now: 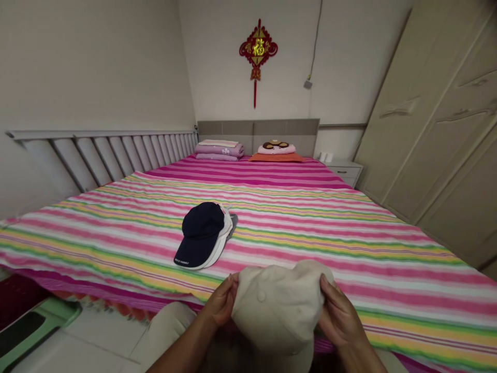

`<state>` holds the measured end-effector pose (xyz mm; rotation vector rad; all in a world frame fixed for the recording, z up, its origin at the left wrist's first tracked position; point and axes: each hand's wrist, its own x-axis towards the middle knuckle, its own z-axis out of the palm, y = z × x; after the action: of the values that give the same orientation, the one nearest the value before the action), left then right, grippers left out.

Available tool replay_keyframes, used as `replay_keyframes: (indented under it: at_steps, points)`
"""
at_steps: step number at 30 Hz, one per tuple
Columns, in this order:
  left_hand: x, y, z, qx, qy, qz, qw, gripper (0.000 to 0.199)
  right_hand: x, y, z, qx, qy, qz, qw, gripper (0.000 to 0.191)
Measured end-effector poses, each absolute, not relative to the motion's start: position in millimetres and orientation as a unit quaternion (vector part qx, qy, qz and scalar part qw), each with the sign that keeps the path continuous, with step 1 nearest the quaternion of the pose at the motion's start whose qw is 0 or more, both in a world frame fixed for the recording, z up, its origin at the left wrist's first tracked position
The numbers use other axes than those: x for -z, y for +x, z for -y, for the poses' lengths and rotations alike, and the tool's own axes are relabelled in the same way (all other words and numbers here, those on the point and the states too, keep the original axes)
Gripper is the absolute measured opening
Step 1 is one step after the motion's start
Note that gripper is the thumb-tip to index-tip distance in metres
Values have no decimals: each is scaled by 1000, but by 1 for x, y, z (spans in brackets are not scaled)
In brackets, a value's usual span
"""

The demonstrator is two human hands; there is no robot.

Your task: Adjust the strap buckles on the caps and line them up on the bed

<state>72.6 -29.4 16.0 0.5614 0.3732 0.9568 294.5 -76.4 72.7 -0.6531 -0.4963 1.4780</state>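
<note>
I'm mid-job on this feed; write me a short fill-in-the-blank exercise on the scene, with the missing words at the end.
1. Of the left hand and the right hand, ____ hold the beige cap.
2. Beneath the brim of the navy cap, the next brim showing is ____ in colour.
3. The red ornament hangs on the ____.
4. In the picture, the nightstand is to the ____ of the headboard.

Missing words: both; white; wall; right.

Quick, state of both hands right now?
Left hand: closed, holding one side of the beige cap.
Right hand: closed, holding the cap's other side.
</note>
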Motion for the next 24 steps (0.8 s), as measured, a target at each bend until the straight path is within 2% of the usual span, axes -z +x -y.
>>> replay_keyframes:
  at_steps: [4, 9, 12, 16, 24]
  points:
    - [-25, 78, 31, -461, 274, -183, 824, 31, -60, 306, 84, -636, -299, 231, 672, 24]
    - [-33, 83, 37, -426, 330, -167, 826, 34, -31, 325, 101, -659, -323, 236, 637, 22]
    - [-40, 83, 39, -422, 358, -168, 815, 29, -21, 331, 112, -671, -336, 252, 611, 30]
    - [-50, 84, 42, -409, 366, -192, 813, 29, -28, 330, 122, -686, -342, 276, 580, 38]
    - [-56, 85, 48, -405, 374, -243, 798, 24, -37, 323, 127, -702, -319, 287, 569, 26]
